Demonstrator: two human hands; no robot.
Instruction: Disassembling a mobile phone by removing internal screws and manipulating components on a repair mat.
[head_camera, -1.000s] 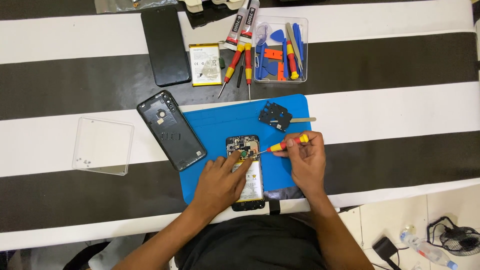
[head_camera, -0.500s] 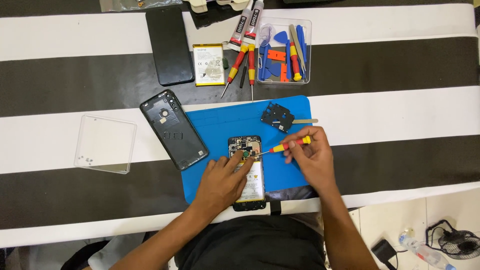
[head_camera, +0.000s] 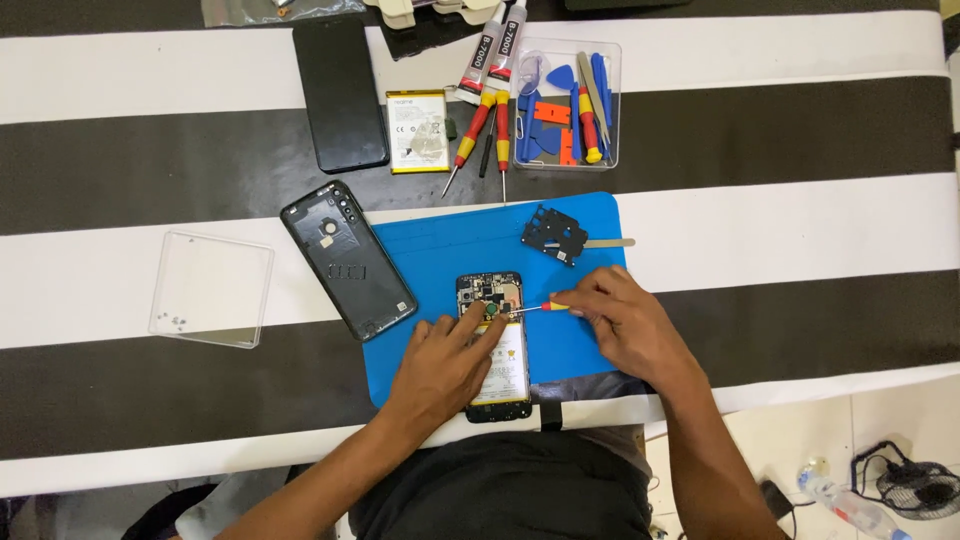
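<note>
Here my left hand (head_camera: 440, 365) pins the opened black phone (head_camera: 493, 345) flat on the blue mat (head_camera: 440, 250); my right hand (head_camera: 625, 325) pinches the small red-and-yellow screwdriver (head_camera: 543, 307); its exposed board looks fragile, so edges only.

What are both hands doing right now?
Left hand: open, fingers pressing on the opened black phone.
Right hand: closed, holding the small red-and-yellow screwdriver.
</note>
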